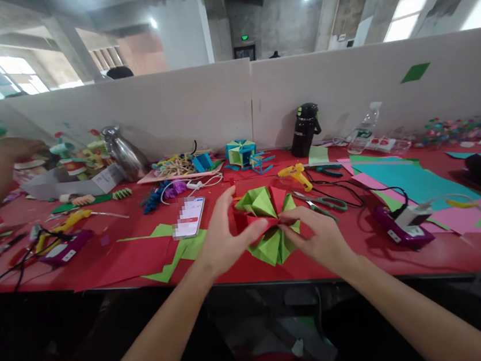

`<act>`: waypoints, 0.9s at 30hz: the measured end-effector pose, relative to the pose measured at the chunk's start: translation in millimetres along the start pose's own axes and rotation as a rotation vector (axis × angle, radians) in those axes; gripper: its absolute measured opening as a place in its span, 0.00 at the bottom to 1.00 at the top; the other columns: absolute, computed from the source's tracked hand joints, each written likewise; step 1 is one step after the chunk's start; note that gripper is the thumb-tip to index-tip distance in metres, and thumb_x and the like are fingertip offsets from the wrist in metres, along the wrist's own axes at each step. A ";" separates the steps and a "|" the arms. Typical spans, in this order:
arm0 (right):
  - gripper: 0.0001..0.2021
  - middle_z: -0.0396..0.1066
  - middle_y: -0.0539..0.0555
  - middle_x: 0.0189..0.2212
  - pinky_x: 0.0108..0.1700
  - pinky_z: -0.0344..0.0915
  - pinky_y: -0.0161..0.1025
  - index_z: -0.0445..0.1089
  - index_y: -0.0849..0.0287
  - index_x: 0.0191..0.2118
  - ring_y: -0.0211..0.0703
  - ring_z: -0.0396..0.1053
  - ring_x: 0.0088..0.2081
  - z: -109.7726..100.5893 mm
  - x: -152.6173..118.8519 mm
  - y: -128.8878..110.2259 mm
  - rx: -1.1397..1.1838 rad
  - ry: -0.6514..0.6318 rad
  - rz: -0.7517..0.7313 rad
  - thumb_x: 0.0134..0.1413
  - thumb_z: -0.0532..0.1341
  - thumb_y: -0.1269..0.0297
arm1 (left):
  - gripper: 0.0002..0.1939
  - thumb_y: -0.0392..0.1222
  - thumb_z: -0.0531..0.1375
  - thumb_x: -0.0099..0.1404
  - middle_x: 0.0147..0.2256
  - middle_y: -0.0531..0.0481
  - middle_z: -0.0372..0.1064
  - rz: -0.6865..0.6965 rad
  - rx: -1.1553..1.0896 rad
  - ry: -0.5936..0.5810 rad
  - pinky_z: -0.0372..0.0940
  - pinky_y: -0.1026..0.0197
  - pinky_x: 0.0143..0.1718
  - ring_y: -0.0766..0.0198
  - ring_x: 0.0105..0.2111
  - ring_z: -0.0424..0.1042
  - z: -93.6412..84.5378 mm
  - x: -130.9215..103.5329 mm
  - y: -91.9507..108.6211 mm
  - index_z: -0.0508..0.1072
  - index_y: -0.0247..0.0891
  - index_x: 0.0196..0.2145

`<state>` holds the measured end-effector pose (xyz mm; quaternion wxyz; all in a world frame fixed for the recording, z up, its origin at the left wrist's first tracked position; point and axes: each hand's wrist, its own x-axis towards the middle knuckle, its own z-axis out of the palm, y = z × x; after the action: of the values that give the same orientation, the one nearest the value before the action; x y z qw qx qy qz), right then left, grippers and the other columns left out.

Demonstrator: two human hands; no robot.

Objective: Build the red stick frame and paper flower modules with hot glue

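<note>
The folded paper shape (259,202), red and green, is near the front of the red table (367,241), in the middle, between the two hands. The right hand (323,240) pinches it near its middle with finger and thumb. The left hand (225,237) has its thumb and fingers spread apart, and the thumb touches a red fold. To do this well, the left hand should press lightly, so the folds do not get squashed. The right hand should pinch just one small bit and line up the tips in the middle. Pushing hard could bend the paper.

On the far left, a white box (107,177) has little figures (74,166) in it, and another person's hand (24,152) is near it. Just right of the box is a silver jug (125,153). A pink tray (147,180) holds lots of sticks (178,165). Farther right are a black bottle (302,133) and a clear bottle (365,131). What is in the jug and bottles is hard to tell.
</note>
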<state>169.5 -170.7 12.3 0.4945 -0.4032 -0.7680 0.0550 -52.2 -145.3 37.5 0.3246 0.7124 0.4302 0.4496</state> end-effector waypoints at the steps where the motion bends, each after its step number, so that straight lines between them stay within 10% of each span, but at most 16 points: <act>1: 0.07 0.76 0.52 0.35 0.41 0.71 0.37 0.71 0.55 0.42 0.41 0.74 0.36 1.5 0.4 -1.7 -0.010 -0.009 -0.013 0.59 0.62 0.71 | 0.43 0.50 0.67 0.58 0.67 0.41 0.49 0.012 0.073 -0.005 0.54 0.44 0.64 0.46 0.66 0.53 4.6 -3.2 2.6 0.52 0.44 0.66; 19: 0.05 0.75 0.53 0.33 0.39 0.71 0.38 0.69 0.55 0.40 0.42 0.74 0.34 2.2 3.7 -13.2 0.105 -0.065 0.226 0.57 0.60 0.69 | 0.32 0.45 0.68 0.56 0.59 0.40 0.62 -0.025 0.043 -0.004 0.59 0.48 0.60 0.50 0.60 0.62 10.5 2.4 -3.0 0.64 0.40 0.57; 27: 0.10 0.74 0.54 0.35 0.41 0.70 0.40 0.74 0.54 0.44 0.43 0.72 0.37 4.8 1.5 -15.6 0.077 -0.081 0.106 0.60 0.58 0.70 | 0.32 0.42 0.68 0.55 0.61 0.38 0.57 0.106 0.196 0.074 0.56 0.46 0.62 0.48 0.64 0.56 14.7 1.1 -6.5 0.64 0.40 0.56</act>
<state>156.5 -178.6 18.5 0.4747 -0.4215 -0.7622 0.1271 -40.6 -142.7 26.7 0.2129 0.7455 0.4455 0.4478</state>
